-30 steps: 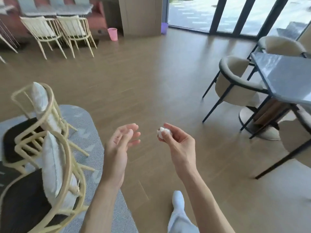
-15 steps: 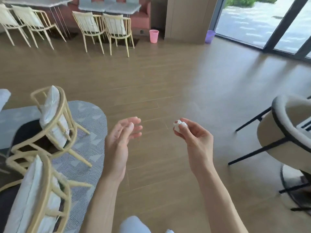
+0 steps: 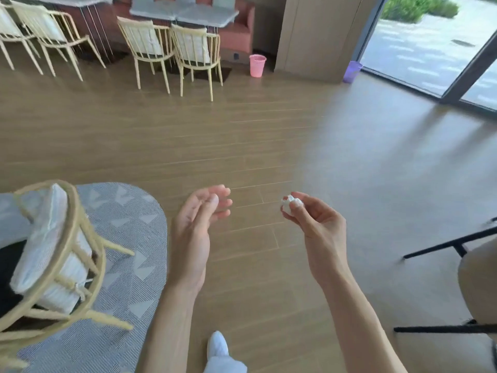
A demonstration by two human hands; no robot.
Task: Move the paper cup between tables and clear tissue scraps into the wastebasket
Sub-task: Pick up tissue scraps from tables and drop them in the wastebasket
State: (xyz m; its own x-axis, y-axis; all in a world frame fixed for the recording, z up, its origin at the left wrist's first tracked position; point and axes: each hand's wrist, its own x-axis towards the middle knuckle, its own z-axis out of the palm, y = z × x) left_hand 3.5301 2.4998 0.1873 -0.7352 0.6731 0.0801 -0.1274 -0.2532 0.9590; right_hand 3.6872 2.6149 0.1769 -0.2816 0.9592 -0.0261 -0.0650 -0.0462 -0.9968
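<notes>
Now R hand (image 3: 317, 224) pinches small crumpled white tissue scrap (image 3: 289, 203); L hand (image 3: 199, 219) relaxed, empty.

The right hand (image 3: 316, 227) pinches a crumpled white tissue scrap (image 3: 289, 203) at its fingertips above the wooden floor (image 3: 269, 146). The left hand (image 3: 196, 227) hangs beside it, loosely curled and empty. A pink wastebasket (image 3: 257, 65) stands on the floor's far edge.

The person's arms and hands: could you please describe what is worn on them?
Nothing shows on either: the left hand and right hand are bare, with no gloves, rings or watch visible, and both forearms are sleeveless up to the frame's bottom edge.
</notes>
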